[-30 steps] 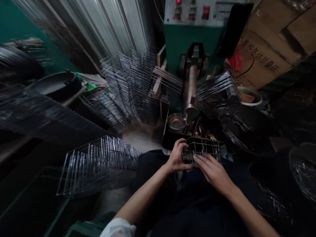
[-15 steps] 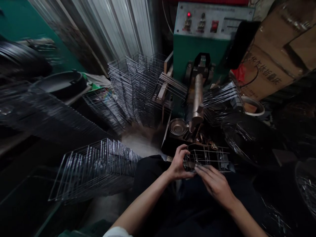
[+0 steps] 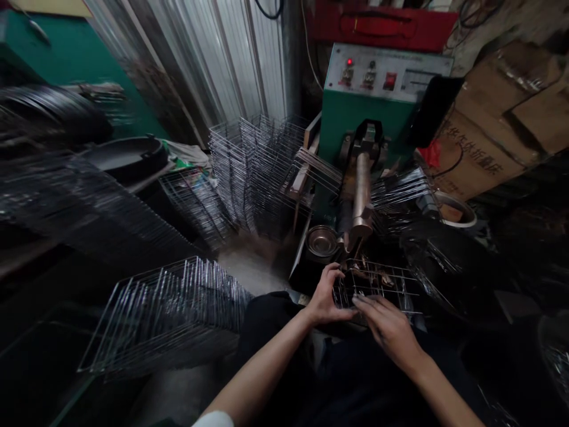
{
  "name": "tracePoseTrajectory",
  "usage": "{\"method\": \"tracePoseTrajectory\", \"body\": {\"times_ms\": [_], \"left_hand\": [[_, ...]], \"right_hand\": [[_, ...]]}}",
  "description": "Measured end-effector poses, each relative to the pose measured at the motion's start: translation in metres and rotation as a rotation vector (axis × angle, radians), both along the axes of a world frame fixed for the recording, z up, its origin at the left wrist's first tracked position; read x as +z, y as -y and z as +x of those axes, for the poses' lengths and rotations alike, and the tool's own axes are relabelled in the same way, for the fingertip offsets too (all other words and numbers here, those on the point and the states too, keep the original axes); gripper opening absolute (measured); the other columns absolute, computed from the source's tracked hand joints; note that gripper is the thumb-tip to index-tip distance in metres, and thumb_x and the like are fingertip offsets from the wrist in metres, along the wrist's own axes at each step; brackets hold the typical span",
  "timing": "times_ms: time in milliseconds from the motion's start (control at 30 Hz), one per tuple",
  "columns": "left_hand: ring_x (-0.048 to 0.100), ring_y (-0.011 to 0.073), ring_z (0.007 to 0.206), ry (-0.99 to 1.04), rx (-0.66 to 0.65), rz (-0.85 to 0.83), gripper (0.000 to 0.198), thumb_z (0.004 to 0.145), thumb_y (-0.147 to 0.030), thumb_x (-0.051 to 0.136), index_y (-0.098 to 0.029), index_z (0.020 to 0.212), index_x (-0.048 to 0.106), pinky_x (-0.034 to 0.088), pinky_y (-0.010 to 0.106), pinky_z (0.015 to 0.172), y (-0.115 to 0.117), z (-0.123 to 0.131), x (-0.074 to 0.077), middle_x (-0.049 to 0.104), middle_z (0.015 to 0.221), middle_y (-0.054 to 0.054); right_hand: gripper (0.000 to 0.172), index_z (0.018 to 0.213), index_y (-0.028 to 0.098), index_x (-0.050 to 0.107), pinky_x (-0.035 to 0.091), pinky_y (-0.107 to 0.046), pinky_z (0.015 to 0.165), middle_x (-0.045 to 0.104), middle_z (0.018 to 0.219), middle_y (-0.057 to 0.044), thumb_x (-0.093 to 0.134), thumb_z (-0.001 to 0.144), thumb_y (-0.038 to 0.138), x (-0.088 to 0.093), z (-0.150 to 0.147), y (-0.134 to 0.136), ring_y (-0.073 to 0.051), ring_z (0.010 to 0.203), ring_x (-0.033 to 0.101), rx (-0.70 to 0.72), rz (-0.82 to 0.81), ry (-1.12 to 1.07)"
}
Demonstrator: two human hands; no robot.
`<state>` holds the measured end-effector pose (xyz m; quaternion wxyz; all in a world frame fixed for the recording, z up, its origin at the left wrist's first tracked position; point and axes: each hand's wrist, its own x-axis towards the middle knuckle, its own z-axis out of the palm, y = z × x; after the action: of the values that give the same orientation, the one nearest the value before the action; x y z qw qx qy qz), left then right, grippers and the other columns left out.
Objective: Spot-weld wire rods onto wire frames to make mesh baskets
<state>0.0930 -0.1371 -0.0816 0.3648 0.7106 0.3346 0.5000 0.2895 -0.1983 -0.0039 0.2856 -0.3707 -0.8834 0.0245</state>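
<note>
A small wire rack (image 3: 402, 281) with crossing metal rods is in front of me, below the metal arm of a green machine. My left hand (image 3: 326, 299) grips its left end, fingers curled over the far side and thumb stretched along the near side. Against the rack's near edge, my right hand (image 3: 389, 326) pinches with its fingertips close to my left thumb. Part of the rack's near side is hidden by my fingers. The machine's cylindrical metal arm (image 3: 363, 193) points down toward the rack.
The green machine (image 3: 326, 127) shows a lit red lamp. A round metal dish (image 3: 322, 241) sits left of the arm's tip. Stacked wire racks (image 3: 249, 178) stand at left, with another row of wire frames (image 3: 178, 302) nearer. A cardboard box (image 3: 480, 157) leans at right.
My view has tilted up, so the machine appears lower. The rack has tipped and sits closer to the arm's tip, both hands still on it.
</note>
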Motion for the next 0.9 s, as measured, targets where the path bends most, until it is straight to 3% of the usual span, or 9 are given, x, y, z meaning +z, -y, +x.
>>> {"method": "tracePoseTrajectory", "body": {"times_ms": [133,433,900], "left_hand": [[0.046,0.0348,0.129,0.032,0.014,-0.004,0.077,0.05,-0.035,0.088,-0.021,0.113,0.046,0.042,0.052,0.107,-0.01,0.002,0.005,0.041,0.131,0.014],[0.046,0.0332,0.129,0.025,0.027,0.035,0.075,0.052,-0.037,0.088,-0.021,0.113,0.046,0.041,0.05,0.108,-0.031,0.0,0.001,0.042,0.131,0.013],[0.046,0.0337,0.128,0.047,0.054,0.02,0.076,0.052,-0.034,0.088,-0.022,0.114,0.047,0.042,0.053,0.107,-0.041,0.0,0.002,0.044,0.13,0.013]], "right_hand": [[0.041,0.132,0.021,0.059,0.059,-0.037,0.089,0.07,0.119,-0.006,0.045,0.097,0.005,0.004,-0.001,-0.013,-0.021,0.105,0.068,0.012,0.002,0.027],[0.034,0.122,0.02,0.064,0.059,-0.036,0.088,0.073,0.112,-0.007,0.045,0.097,0.007,0.009,-0.007,-0.034,-0.02,0.1,0.07,0.009,0.037,0.033],[0.038,0.13,0.025,0.063,0.059,-0.039,0.092,0.073,0.114,-0.007,0.047,0.098,0.01,0.009,-0.009,-0.048,-0.021,0.1,0.071,-0.011,0.018,0.035]]}}
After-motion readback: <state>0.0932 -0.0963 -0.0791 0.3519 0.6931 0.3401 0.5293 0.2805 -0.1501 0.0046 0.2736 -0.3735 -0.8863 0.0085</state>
